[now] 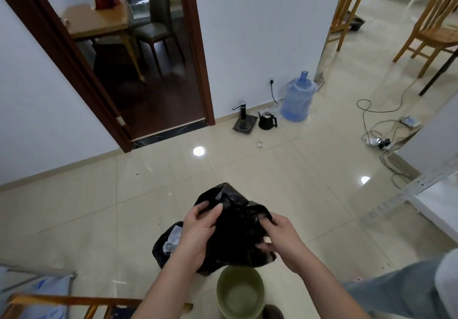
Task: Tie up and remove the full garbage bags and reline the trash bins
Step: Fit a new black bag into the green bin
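I hold a crumpled empty black garbage bag (235, 229) in the air between both hands. My left hand (198, 229) pinches its upper left edge with thumb and fingers. My right hand (280, 239) grips its right side, fingers curled into the plastic. Directly below stands a small green trash bin (239, 294), unlined, its inside bare. A full black garbage bag (166, 246) sits on the floor left of the bin, its mouth open with white and blue rubbish showing; my left forearm hides part of it.
Glossy tiled floor all around. A wooden chair back (74, 303) is at the bottom left. A water jug (297, 100), a kettle (266, 120) and a pump stand by the far wall. Cables (379, 135) trail at right, near a white shelf (436, 202). An open doorway is at upper left.
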